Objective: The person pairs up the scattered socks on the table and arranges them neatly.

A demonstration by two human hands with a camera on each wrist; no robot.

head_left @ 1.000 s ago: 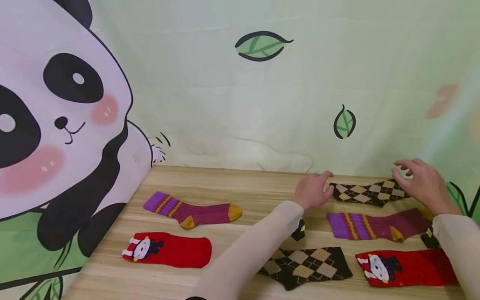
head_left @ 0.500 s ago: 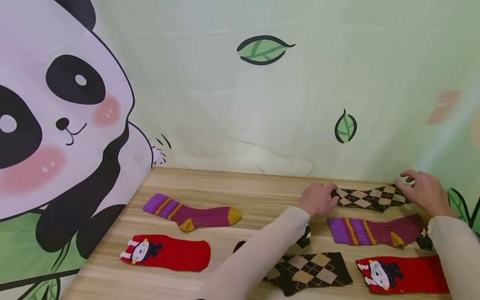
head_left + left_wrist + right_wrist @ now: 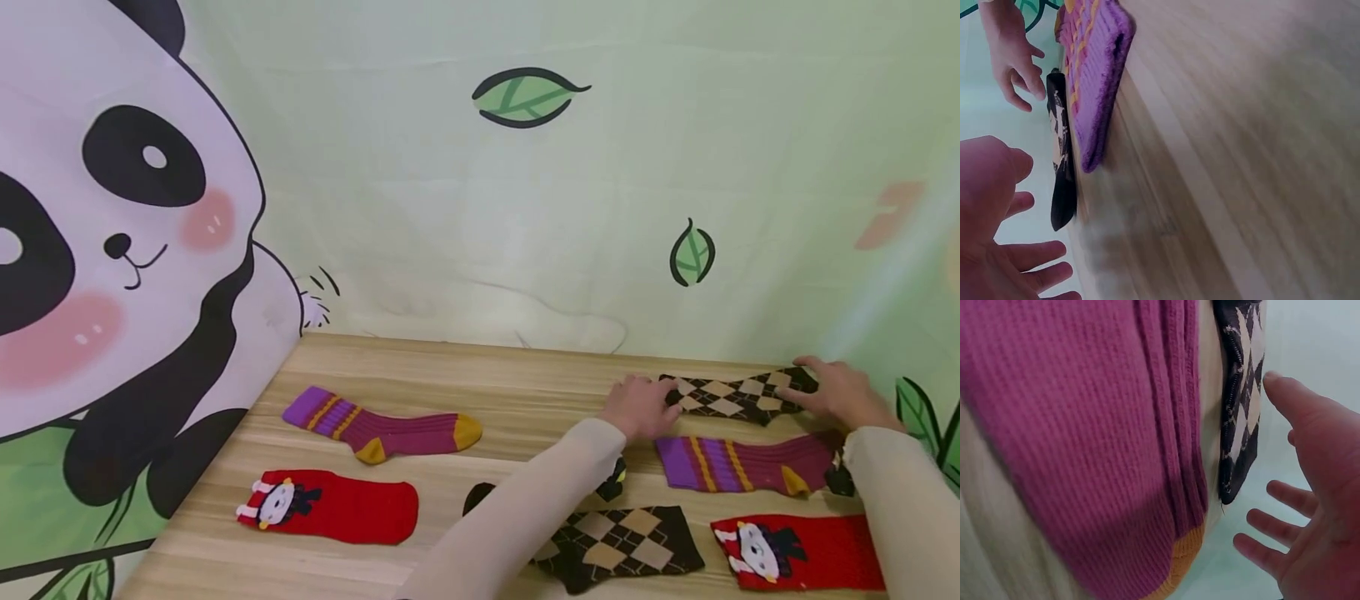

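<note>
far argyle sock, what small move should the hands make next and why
Probably pinch the far argyle sock at both ends: it lies flat, with the left hand at one end and the right hand at the other, and both look open in the wrist views, not gripping it.

The left hand (image 3: 639, 407) and right hand (image 3: 843, 394) are at opposite ends of the far argyle sock (image 3: 738, 397) — how firmly they touch it is hard to tell — while a purple-cuffed sock (image 3: 750, 464) and a red sock (image 3: 828, 552) lie nearer on the surface (image 3: 465, 367).
</note>
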